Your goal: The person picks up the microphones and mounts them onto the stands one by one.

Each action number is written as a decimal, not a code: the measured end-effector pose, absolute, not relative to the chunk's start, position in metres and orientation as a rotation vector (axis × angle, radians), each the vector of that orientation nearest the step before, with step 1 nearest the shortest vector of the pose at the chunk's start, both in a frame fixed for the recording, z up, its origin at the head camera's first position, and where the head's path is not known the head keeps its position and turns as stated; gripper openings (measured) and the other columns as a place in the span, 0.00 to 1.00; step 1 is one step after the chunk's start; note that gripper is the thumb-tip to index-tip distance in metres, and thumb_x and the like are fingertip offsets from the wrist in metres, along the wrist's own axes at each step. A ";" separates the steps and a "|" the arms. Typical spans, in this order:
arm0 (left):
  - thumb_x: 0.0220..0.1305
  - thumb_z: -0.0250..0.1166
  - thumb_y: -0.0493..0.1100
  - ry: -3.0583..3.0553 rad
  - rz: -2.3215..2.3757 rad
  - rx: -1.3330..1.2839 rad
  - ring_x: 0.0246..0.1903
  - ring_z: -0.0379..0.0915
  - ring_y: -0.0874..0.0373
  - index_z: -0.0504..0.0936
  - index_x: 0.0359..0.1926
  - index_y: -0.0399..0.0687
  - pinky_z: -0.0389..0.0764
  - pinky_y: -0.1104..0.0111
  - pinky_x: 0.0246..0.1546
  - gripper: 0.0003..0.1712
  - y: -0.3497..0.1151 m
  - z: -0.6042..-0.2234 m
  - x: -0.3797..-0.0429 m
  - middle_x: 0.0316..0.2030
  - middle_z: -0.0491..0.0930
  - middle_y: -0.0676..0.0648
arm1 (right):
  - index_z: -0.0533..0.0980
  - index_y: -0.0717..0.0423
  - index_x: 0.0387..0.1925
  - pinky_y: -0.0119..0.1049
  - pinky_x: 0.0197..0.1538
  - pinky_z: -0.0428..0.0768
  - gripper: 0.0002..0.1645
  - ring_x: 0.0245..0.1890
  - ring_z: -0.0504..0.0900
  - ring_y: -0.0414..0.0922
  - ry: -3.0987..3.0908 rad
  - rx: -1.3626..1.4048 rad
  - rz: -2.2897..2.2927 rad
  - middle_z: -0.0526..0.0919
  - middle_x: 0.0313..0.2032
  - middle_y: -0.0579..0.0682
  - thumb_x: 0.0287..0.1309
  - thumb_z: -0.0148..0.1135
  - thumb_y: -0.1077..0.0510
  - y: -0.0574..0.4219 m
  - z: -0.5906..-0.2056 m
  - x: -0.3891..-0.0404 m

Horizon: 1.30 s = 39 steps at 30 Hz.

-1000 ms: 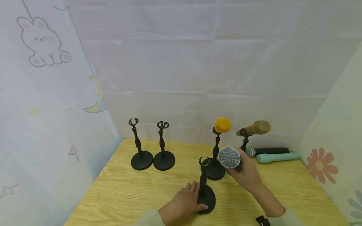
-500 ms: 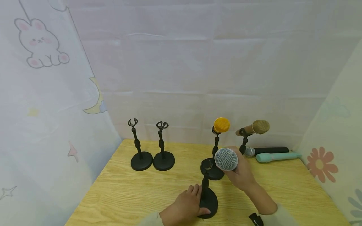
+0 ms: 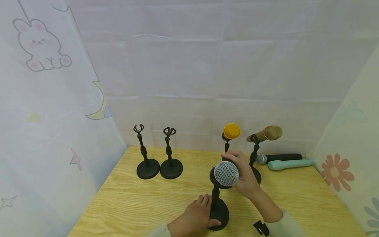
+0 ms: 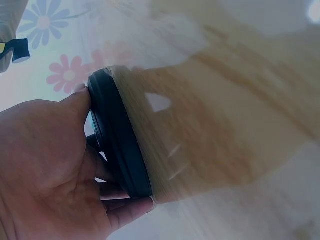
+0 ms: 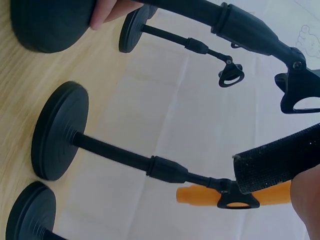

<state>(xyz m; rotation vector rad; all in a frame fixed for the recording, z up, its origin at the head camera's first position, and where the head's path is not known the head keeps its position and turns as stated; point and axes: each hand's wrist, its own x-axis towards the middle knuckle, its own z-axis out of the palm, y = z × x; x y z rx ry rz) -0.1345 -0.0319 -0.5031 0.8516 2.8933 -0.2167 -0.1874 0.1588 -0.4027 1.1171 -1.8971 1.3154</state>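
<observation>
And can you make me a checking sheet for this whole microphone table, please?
Surface: wood-grain table.
Job's things: silver-headed microphone, outside the clip of the near stand; yellow microphone and gold microphone on stands; far-left stand and its neighbour bare; black microphone and teal microphone lying back right.
Clutter: nothing seen.
Grips: left grip holds the near stand's base; right grip holds the silver-headed microphone.
Cables: nothing seen.
Surroundings: pale sheets with a rabbit picture and red flower.

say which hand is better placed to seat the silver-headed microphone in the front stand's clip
Right, likely: the right hand grips the silver-headed microphone close to the clip, while the left hand holds the stand's round base.
</observation>
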 end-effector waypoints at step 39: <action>0.65 0.39 0.81 2.874 -0.220 0.875 0.67 0.64 0.60 0.64 0.76 0.49 0.74 0.73 0.61 0.53 -0.033 -0.507 -0.136 0.71 0.65 0.52 | 0.72 0.73 0.47 0.27 0.59 0.74 0.24 0.44 0.77 0.45 -1.642 1.085 1.540 0.76 0.41 0.63 0.51 0.73 0.68 0.107 -0.413 -0.197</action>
